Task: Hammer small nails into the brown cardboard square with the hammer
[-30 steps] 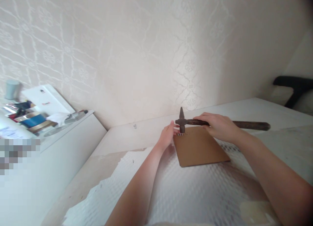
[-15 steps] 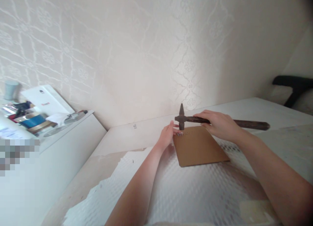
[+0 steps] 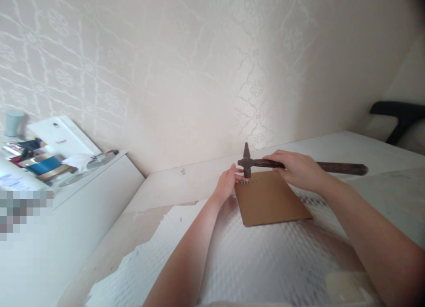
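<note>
A brown board [image 3: 270, 201] lies flat on white bubble wrap [image 3: 252, 258] on the table. My right hand [image 3: 297, 170] is closed round the dark handle of a hammer [image 3: 247, 162], close to its head. The hammer head hangs just above the board's far left corner. My left hand [image 3: 227, 183] pinches something small at that corner, right under the head; it looks like a nail, too small to be sure. A row of small marks or nails runs along the board's far edge.
The pale table [image 3: 186, 183] meets a patterned wall [image 3: 186, 77] just behind the board. A lower white surface [image 3: 83, 170] at left carries tins, a blue cup and papers. A dark chair part [image 3: 398, 114] shows at far right.
The hammer head rose a little from the board's corner between the earliest frame and now. Both hands stay in the same spots.
</note>
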The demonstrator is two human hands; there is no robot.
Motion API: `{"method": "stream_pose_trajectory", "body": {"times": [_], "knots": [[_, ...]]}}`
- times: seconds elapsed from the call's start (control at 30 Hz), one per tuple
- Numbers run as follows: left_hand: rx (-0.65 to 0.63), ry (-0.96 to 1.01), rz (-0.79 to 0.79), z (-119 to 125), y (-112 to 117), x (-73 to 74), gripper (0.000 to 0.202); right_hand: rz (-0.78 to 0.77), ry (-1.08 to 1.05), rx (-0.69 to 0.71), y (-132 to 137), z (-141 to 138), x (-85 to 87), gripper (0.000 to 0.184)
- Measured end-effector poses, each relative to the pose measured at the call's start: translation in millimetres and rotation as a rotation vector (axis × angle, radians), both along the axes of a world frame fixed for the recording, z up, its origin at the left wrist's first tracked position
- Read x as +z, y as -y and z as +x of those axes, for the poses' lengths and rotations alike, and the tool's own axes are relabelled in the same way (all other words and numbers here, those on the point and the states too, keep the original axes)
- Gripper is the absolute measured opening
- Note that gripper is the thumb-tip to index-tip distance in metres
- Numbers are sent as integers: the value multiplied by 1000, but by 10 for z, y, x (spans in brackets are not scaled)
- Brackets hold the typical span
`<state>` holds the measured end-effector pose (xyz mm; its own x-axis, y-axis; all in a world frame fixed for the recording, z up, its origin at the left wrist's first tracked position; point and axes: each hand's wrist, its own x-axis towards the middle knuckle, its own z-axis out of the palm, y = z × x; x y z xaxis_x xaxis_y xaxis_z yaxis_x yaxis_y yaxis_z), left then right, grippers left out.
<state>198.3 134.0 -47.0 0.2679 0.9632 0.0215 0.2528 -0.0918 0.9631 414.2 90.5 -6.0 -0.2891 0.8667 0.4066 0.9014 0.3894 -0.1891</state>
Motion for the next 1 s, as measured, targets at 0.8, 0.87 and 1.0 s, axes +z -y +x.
{"method": "stream_pose_trajectory", "body": {"times": [0.8, 0.87, 1.0], "knots": [[9, -39, 14, 5, 5, 9, 60, 19, -23, -2, 13, -9, 15, 44], [18, -38, 17, 9, 10, 20, 61, 1, -16, 21, 11, -15, 9, 45], [25, -37, 23, 8, 18, 28, 63, -16, -6, 33, 2, -11, 7, 46]]}}
